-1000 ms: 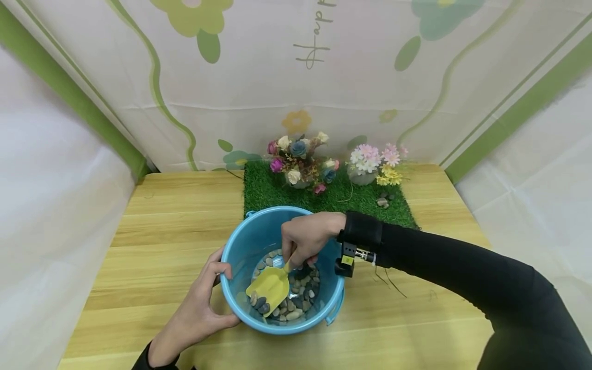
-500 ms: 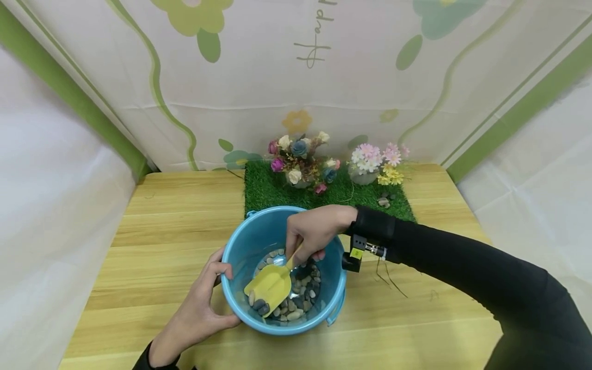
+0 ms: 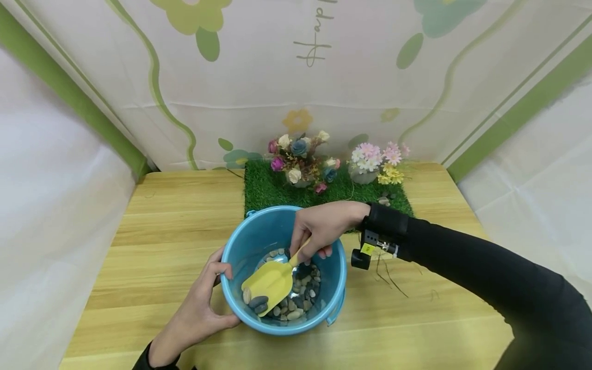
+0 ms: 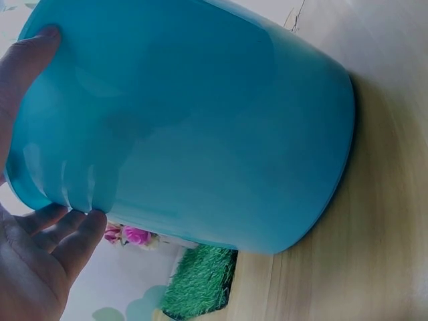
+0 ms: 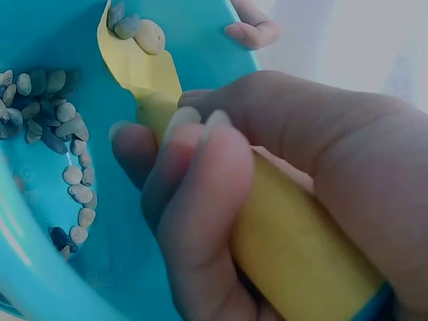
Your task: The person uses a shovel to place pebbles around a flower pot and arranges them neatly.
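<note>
A blue bucket [image 3: 259, 232] stands on the wooden table, with pebbles [image 3: 295, 314] and some water in its bottom. My left hand [image 3: 202, 295] grips the bucket's left side, one finger hooked over the rim and the thumb against the outer wall. Inside the bucket, my right hand [image 3: 326, 226] holds a yellow shovel [image 3: 273, 280] by its handle. The scoop is tilted down to the left and carries a few pebbles [image 5: 148, 37], one pale and the others grey. In the right wrist view the fingers wrap round the thick handle [image 5: 301, 247], and the scoop is above the bottom pebbles.
Behind the bucket lies a green turf mat [image 3: 263, 185] with a mixed rose arrangement [image 3: 300, 159] and a pot of pink, white and yellow flowers [image 3: 370, 164]. Some small stones [image 3: 384, 200] are at the mat's right. Printed curtains enclose the wooden table [image 3: 171, 221].
My right hand has moved up and to the right, raising the shovel with its pebbles off the bottom. The left hand and bucket stay where they were.
</note>
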### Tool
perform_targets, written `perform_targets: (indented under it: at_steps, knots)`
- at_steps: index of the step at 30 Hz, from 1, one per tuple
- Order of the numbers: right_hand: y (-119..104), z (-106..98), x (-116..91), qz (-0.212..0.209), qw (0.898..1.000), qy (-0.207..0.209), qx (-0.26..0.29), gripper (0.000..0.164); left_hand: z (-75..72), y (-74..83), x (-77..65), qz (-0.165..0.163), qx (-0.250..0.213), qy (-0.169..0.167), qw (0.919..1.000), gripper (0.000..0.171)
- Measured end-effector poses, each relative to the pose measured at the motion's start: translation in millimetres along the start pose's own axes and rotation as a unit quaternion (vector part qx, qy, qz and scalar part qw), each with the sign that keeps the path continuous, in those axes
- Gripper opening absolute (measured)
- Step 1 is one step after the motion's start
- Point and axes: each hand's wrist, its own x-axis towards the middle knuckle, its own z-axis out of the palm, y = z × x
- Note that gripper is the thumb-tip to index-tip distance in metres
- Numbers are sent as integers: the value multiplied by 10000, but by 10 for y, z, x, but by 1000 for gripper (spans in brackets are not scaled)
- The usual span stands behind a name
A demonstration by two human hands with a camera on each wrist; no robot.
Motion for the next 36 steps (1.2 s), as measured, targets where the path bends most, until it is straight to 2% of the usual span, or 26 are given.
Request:
perform_targets:
  at_steps: [16, 36]
  knots:
    - [20, -12, 6, -315, 9995, 15, 20, 21, -4, -8, -4, 44, 42, 27, 10000, 70]
    - [112, 1, -211, -520, 9980, 208, 293, 24, 1, -7, -5, -14, 7, -26, 10000, 69]
